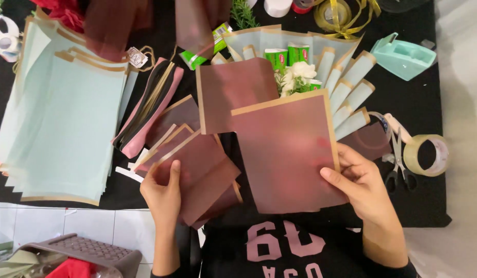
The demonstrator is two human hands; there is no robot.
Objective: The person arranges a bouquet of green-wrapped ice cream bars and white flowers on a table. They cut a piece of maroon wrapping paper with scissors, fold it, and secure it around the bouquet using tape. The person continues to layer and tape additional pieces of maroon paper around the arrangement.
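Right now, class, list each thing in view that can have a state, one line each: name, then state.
left hand: pinching a maroon sheet from the fanned stack
right hand: holding the large maroon sheet flat by its edge
scissors: lying closed
clear tape roll: lying flat
tape dispenser: upright, untouched
pale blue sheets: stacked flat

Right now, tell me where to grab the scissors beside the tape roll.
Take the scissors by their dark handle loops, coming from the near side: the loops point toward the person, the blades point away, and the tape roll lies against their right.
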